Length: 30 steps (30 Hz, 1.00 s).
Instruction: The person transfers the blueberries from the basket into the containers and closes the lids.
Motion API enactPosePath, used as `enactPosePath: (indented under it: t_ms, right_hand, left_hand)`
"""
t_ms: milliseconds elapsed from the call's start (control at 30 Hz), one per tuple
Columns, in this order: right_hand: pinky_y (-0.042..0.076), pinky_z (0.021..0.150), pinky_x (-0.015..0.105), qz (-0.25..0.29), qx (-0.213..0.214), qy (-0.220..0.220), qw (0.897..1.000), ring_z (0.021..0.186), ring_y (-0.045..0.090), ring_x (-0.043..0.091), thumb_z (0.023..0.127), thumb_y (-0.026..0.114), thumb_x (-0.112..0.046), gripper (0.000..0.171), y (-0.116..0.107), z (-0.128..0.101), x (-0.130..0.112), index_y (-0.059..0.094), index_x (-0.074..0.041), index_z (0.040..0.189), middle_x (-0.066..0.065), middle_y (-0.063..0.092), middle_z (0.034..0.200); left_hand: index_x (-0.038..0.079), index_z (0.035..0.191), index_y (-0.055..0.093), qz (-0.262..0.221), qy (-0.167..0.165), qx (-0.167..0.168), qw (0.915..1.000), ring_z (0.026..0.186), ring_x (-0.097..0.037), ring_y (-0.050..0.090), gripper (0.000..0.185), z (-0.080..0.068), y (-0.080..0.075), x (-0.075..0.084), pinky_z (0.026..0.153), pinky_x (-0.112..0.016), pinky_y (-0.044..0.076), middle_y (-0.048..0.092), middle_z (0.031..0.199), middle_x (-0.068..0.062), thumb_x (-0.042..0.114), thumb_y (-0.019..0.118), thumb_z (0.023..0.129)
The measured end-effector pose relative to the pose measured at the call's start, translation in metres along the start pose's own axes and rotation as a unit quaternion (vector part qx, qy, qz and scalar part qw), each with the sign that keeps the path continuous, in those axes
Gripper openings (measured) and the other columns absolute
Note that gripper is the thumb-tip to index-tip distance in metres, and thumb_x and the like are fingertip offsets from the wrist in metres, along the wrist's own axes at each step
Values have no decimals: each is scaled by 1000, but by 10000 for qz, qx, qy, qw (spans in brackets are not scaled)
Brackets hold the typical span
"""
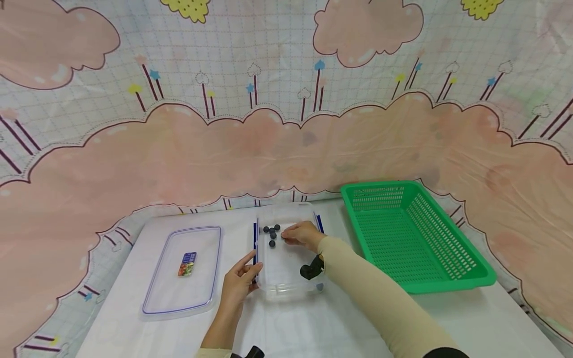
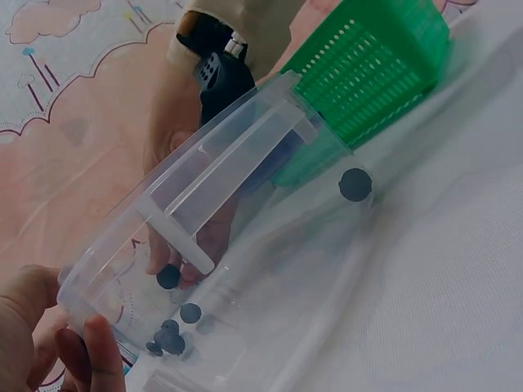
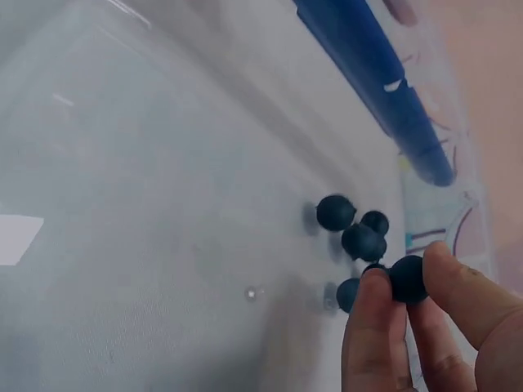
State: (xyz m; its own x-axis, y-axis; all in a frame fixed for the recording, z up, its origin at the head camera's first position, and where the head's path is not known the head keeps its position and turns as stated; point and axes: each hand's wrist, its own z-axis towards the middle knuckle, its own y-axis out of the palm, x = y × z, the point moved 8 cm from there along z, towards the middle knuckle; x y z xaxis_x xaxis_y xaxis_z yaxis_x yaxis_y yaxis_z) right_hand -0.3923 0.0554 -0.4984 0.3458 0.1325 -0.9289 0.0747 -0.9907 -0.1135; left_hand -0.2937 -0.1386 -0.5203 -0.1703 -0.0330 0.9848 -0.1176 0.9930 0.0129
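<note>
Blueberries (image 1: pixel 271 232) lie clustered at the far end of the clear plastic container (image 1: pixel 286 278), which sits mid-table with its long axis running from the near edge toward the far edge. The right hand (image 1: pixel 303 234) is inside it, right at the cluster, and pinches one dark berry (image 3: pixel 407 278) between thumb and fingertips; the other berries lie just to its left. The left hand (image 1: pixel 239 283) rests with fairly straight fingers against the container's near-left wall, further from the fruit. A clear lid (image 1: pixel 183 268) lies flat toward the left edge; a green basket (image 1: pixel 416 233) stands toward the right edge.
</note>
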Motion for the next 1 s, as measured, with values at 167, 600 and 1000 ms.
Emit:
enactPosePath:
  t_ms: [167,600,1000]
  right_hand:
    - [58,79,25,-443,179,1,9989,73,63,8,87,73,-4,23,-3,1,7,71,7,108,12,73,100]
    - [58,78,27,-607,195,193,9978,83,69,16,87,75,-8,20,-3,12,16,72,2,103,13,72,100]
    - [57,86,28,-413,7,-243,9989,95,66,19,94,67,-13,24,3,1,-5,70,3,112,15,68,114]
  left_hand:
    - [10,139,57,0,2,2,10000,74,-8,50,53,0,0,-1,56,-21,52,56,88,3,21,74,90]
    - [10,140,55,-9,33,-46,10000,74,-7,49,53,-2,-2,2,56,-21,51,54,88,3,20,73,91]
    - [10,139,56,280,101,-37,9996,76,-10,50,52,0,-1,4,56,-21,53,55,91,1,23,72,91]
